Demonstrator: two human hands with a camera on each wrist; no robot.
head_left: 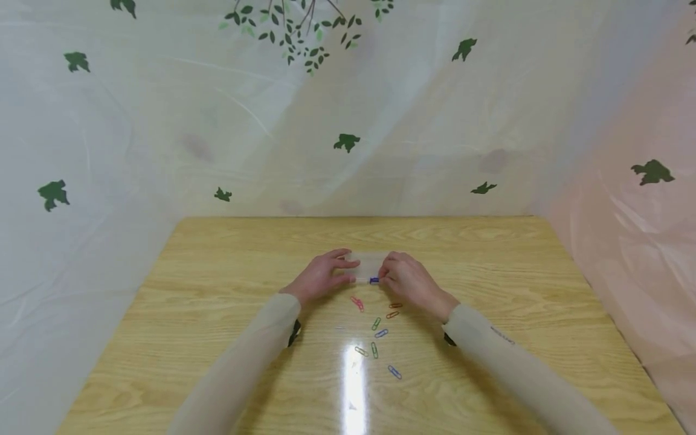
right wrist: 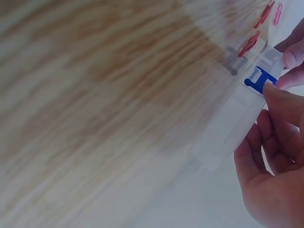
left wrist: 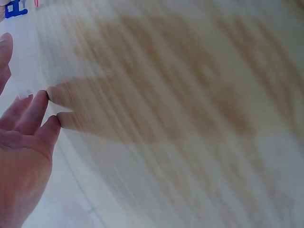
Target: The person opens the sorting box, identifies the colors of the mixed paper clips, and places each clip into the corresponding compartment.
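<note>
A clear plastic box [head_left: 365, 264] with a blue latch [right wrist: 260, 80] on its front side rests on the far half of the wooden table. At its left end, my left hand [head_left: 325, 273] holds the box between thumb and fingers; some of its fingertips [left wrist: 53, 118] touch the tabletop. My right hand [head_left: 410, 281] grips the right part, its thumb pressed at the blue latch and its other fingers curled at the far side of the box. What the box contains is hidden.
Loose paper clips lie scattered in front of the box: pink ones [head_left: 357, 303], red ones [head_left: 393, 315], several green ones [head_left: 374, 350] and blue ones [head_left: 394, 372]. A whitish curtain [head_left: 261, 139] with printed leaves and birds surrounds the table [head_left: 179, 338] at the back and sides.
</note>
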